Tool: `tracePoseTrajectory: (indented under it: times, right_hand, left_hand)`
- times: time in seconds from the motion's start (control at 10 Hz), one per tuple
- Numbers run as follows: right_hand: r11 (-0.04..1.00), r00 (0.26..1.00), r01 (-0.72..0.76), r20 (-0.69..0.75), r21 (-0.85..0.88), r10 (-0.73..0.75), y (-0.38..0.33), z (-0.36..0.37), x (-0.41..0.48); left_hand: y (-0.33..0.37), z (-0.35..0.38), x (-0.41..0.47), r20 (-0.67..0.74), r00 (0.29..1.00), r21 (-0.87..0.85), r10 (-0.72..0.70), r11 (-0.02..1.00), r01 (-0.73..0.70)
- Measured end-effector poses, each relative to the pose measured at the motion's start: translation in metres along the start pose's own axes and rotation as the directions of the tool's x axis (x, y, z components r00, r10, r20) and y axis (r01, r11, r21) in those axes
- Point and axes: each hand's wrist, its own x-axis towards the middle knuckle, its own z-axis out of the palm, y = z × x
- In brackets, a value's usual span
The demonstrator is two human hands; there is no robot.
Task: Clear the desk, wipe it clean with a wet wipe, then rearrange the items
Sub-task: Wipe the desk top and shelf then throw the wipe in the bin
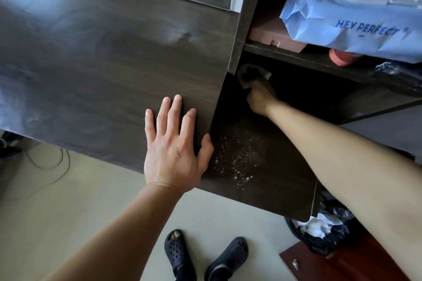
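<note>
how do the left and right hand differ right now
The left hand lies flat with fingers spread; the right hand is curled round a grey wipe. The left hand rests on the desk top; the right hand reaches back into the lower shelf. The left hand is well lit; the right hand sits in shadow. Both are bare.

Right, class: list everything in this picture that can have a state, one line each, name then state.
Desk top: bare, streaky sheen.
Lower shelf: white specks lie unwiped near its front.
Wipe: crumpled, greyed, at the shelf's back corner.
Left hand: flat, pressing on the desk top's corner.
Right hand: gripping the wipe, deep in the lower shelf.
Blue bag: filled, lying on the upper shelf.
Bin bag: open, crumpled white paper inside.
</note>
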Motion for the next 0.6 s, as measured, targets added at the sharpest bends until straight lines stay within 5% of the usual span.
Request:
tracePoseTrajectory:
  times: [0.1,0.2,0.3,0.4,0.5,0.6]
  right_hand:
    - [0.963,0.965,0.26,-0.035,0.07,-0.258,-0.003,0.024,-0.059]
    - [0.846,0.849,0.525,0.126,-0.093,-0.513,0.015,0.02,-0.097]
    - [0.911,0.912,0.403,-0.122,0.085,-0.392,0.035,0.008,-0.057]
    - [0.998,0.977,-0.002,-0.215,0.055,0.013,0.019,-0.028,-0.011]
    - [0.991,0.975,-0.08,-0.197,0.105,0.1,-0.013,-0.018,-0.029]
    - [0.978,0.98,0.189,-0.081,0.085,-0.182,-0.046,0.025,-0.094]
  left_hand:
    - [0.001,-0.001,0.0,0.011,1.0,-0.015,-0.004,1.0,0.005]
    - [0.0,-0.001,0.0,0.011,1.0,-0.014,0.001,1.0,-0.001]
    - [0.0,-0.002,0.0,0.013,1.0,-0.018,-0.001,1.0,0.001]
    - [0.001,-0.002,0.0,0.002,1.0,-0.054,-0.014,0.998,0.014]
    - [-0.003,0.003,-0.001,-0.034,0.999,-0.062,-0.011,0.998,0.009]
    - [0.0,-0.003,0.0,0.014,1.0,-0.114,-0.027,0.993,0.028]
